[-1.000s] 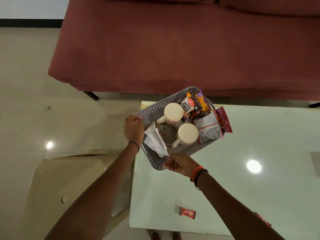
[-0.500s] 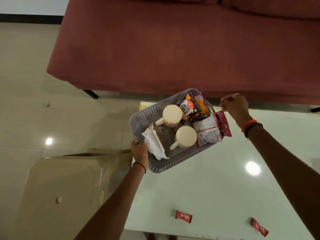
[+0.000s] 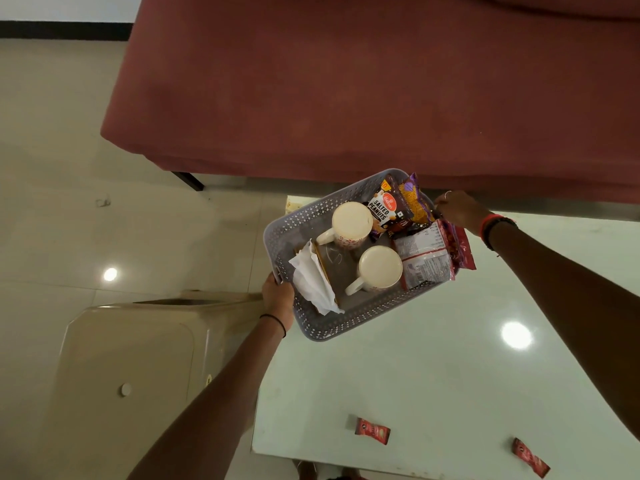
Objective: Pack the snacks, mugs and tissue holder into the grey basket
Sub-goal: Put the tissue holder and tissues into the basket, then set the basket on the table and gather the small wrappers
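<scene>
Maroon sofa [image 3: 346, 98] behind the glossy white table [image 3: 415, 375], beige plastic chair [image 3: 131, 375] beside it, two red sachets [image 3: 372, 430] near its front edge. At its far-left corner the perforated grey basket [image 3: 277, 237] carries mugs [image 3: 379, 268], snacks [image 3: 391, 206] and tissue holder [image 3: 315, 282]; left hand [image 3: 278, 299] and right hand [image 3: 457, 209] each grip an end.

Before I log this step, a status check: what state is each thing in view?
Grey perforated plastic basket: held at both ends.
Two cream mugs: upright in basket.
Tissue holder with white tissues: in basket.
Three foil snack packets: in basket, one overhanging rim.
Two small red sachets: loose on white table.
Left hand: grip on basket.
Right hand: grip on basket.
</scene>
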`<action>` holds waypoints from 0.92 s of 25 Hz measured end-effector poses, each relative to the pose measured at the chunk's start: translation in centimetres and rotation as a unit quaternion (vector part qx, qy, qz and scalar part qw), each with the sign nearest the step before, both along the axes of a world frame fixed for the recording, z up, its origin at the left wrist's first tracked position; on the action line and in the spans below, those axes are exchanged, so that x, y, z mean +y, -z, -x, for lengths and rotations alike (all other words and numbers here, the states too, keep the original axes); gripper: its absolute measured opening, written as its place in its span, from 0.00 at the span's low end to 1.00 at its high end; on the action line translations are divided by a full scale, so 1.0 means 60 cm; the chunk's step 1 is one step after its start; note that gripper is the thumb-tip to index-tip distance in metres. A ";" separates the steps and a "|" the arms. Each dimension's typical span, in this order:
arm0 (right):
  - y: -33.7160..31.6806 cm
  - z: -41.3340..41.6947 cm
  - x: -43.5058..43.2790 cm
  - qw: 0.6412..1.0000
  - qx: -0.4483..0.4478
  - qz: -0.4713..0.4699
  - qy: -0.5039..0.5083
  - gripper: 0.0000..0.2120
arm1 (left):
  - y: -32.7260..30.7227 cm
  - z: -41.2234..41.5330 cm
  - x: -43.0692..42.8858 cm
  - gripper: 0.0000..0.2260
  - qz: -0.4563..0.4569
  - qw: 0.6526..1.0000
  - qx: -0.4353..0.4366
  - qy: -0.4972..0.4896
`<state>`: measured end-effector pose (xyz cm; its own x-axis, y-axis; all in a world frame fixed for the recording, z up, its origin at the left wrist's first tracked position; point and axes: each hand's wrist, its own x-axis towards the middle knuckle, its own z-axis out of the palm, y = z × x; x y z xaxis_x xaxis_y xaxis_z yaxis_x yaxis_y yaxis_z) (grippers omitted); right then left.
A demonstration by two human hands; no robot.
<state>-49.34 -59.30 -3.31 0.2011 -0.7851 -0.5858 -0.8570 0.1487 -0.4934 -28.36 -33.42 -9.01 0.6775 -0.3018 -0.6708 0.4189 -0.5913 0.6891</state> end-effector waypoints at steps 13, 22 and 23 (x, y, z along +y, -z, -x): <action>-0.020 0.074 0.116 0.996 0.034 0.009 0.078 0.11 | -0.045 0.002 0.061 0.10 -0.013 0.998 0.029 0.056; -0.098 0.167 0.269 0.990 0.009 -0.023 0.141 0.12 | -0.183 0.044 0.159 0.13 -0.003 0.991 0.064 0.116; -0.109 0.176 0.287 0.989 0.005 -0.023 0.146 0.11 | -0.198 0.049 0.173 0.12 0.000 0.991 0.062 0.120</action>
<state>-59.87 -42.09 3.21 -0.0367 -0.7812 -0.6232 -0.7791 0.4129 -0.4717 -31.27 -23.06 2.87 0.4982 -0.4447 -0.7444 0.3476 -0.6841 0.6413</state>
